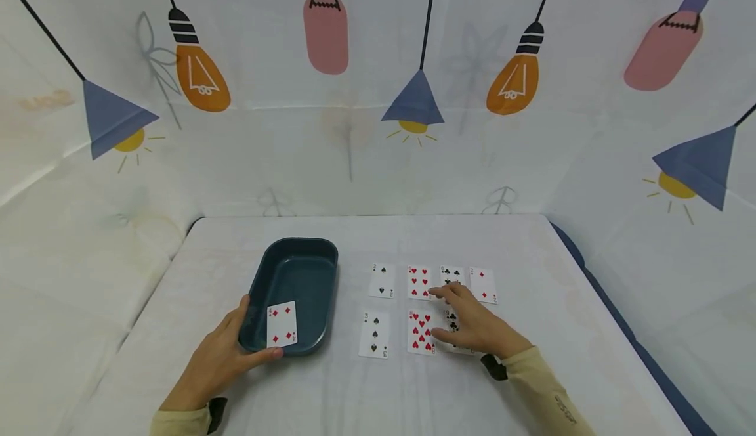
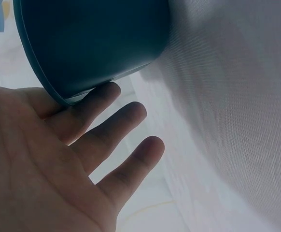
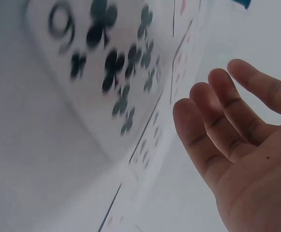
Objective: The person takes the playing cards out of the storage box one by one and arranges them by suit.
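On the left of the head view, my left hand (image 1: 218,350) rests around the near left corner of a dark teal tray (image 1: 327,291). Its thumb lies along the near rim and its fingers touch the outer side wall, extended and spread in the left wrist view. A four of diamonds card (image 1: 281,324) lies in the tray's near end. My right hand (image 1: 475,324) hovers over the playing cards with nothing in its fingers. Beneath it lies a nine of clubs (image 3: 114,72), partly hidden by the hand in the head view. An eight of hearts (image 1: 420,332) is beside its thumb.
In the far row lie a two of spades (image 1: 382,281), a six of hearts (image 1: 418,282), a partly covered clubs card (image 1: 451,270) and a two of diamonds (image 1: 483,285). A three of spades (image 1: 374,335) lies nearer. A white cloth (image 1: 331,396) covers the table.
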Tool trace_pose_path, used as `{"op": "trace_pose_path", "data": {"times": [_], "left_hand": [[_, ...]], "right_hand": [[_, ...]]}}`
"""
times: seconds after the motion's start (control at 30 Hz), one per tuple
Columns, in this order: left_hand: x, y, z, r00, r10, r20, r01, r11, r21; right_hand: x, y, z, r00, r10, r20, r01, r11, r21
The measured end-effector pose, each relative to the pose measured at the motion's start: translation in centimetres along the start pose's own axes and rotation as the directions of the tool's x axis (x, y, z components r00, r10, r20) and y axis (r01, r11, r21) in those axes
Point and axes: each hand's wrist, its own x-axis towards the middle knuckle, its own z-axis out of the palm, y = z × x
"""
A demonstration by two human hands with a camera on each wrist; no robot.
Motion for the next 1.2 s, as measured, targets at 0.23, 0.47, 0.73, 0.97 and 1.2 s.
{"op": "trace_pose_path", "data": {"times": [0.23,0.47,0.73,0.97,1.2], "left_hand": [[0.0,0.0,0.0,1.000,0.005,-0.002,-0.005,1.000,0.005],[0.1,0.0,0.1,1.000,0.011,0.004,-0.011,1.000,0.003],[0.0,0.0,0.1,1.000,0.019,-0.003,-0.019,1.000,0.006],[-0.2,0.0,0.0,1.000,0.017,0.004,-0.017,1.000,0.007],[-0.1,-0.1,0.1,1.000,0.019,-0.005,-0.019,1.000,0.005]], "right_hand": [[1.6,-1.7,1.1,1.000,-0.023,-0.008,0.024,0.999,0.022],[3.7,-4.0,1.5,0.999,-0.051,-0.004,0.052,0.998,0.039],[7.2,-6.8,2.2,0.985,-0.172,-0.018,0.173,0.983,0.062],[9.7,-9.6,3.1,0.982,-0.184,-0.035,0.187,0.971,0.152],[11.4,-11.9,4.0,0.966,-0.251,-0.065,0.259,0.944,0.204]]}}
